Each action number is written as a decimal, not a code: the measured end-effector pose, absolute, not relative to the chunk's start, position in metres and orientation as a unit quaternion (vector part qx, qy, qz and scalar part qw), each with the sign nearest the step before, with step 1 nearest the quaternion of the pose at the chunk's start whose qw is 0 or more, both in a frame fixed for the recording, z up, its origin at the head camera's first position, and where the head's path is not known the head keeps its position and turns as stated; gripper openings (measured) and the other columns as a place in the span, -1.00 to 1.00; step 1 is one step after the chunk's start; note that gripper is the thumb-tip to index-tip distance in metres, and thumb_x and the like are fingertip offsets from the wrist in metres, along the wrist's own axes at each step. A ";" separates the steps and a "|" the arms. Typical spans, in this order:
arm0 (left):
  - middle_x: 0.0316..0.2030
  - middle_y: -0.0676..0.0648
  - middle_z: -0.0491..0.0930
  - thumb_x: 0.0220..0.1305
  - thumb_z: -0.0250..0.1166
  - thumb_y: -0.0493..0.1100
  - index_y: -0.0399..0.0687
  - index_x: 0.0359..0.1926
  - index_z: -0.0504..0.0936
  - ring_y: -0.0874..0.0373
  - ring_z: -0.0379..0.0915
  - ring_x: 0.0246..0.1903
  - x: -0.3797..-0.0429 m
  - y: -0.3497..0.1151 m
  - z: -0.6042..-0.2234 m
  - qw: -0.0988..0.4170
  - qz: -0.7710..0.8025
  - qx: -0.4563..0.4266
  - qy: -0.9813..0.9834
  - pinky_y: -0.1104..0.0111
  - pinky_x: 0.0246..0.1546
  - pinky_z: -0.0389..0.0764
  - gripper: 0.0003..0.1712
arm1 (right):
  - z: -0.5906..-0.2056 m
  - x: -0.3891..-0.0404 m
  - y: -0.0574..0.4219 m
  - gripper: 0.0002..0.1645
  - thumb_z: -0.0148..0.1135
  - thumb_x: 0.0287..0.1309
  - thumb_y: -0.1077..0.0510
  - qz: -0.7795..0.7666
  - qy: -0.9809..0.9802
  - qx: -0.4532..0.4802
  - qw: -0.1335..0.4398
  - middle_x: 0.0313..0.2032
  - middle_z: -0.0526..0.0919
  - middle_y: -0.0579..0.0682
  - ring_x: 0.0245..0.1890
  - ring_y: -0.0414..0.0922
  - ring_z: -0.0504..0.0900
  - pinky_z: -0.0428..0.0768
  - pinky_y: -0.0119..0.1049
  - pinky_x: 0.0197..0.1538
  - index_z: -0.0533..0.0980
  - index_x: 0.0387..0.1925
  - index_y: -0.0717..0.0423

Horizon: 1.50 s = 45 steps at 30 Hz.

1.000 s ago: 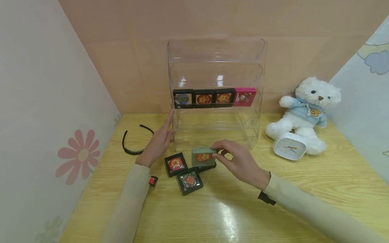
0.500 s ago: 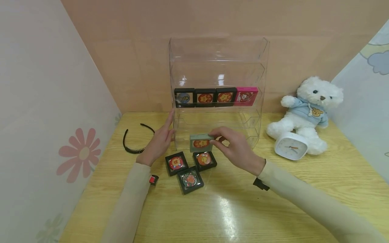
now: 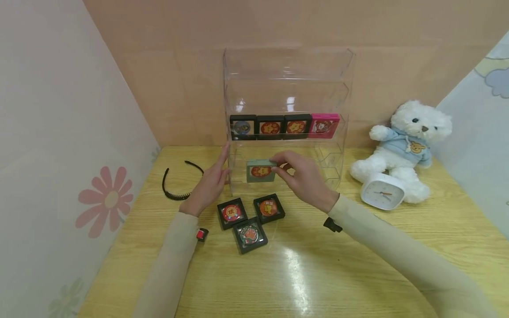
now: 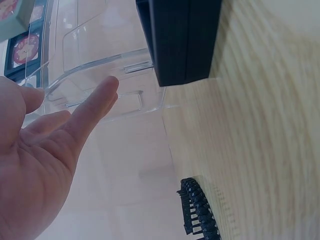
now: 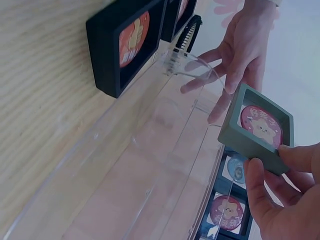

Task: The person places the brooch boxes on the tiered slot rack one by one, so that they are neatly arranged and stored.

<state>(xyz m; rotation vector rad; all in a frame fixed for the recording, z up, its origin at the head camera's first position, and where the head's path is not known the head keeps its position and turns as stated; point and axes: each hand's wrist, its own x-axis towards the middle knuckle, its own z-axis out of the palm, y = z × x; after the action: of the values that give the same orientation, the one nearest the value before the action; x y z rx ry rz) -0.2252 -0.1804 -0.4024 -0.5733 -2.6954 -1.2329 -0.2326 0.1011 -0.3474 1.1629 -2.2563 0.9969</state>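
Between thumb and fingers, my right hand (image 3: 308, 179) pinches a green framed display box (image 3: 260, 171) by its right edge; a red round badge shows inside. It is held upright in front of the lower tiers of a clear acrylic rack (image 3: 286, 97). My left hand (image 3: 208, 183) rests against the rack's left side with its fingers straight, as the left wrist view also shows. On the rack's middle tier stand three black framed boxes (image 3: 270, 127) and a pink one (image 3: 324, 126). Three more black framed boxes (image 3: 250, 234) lie on the table before the rack.
A black toothed headband (image 3: 175, 195) lies left of the left hand. At the right sits a white teddy bear (image 3: 415, 128) in a blue top, with a white clock (image 3: 382, 191) leaning at its feet. Walls stand behind and on both sides of the wooden table (image 3: 318, 274).
My right hand has carried the green box up and away from the table boxes toward the rack, uncovering the black box behind it. The left hand stays against the rack.
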 end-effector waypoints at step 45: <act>0.57 -0.10 -0.05 0.62 -0.07 -0.28 0.41 0.62 -0.38 -0.12 0.65 -0.04 -0.227 -0.180 -0.403 0.080 -0.399 -0.200 -0.891 0.14 -0.05 0.69 -0.11 | -0.351 -0.285 0.074 -0.75 0.32 0.30 0.35 0.365 -0.825 0.375 0.212 -0.08 0.68 0.08 -0.12 -0.05 0.68 0.68 -0.16 -0.07 0.57 -0.01 0.24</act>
<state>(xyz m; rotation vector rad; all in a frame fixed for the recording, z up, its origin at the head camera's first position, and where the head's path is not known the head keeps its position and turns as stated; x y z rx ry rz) -0.2266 -0.1800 -0.4029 -0.5996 -2.6662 -1.1925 -0.2847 0.0739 -0.3512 1.0411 -2.2919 1.0143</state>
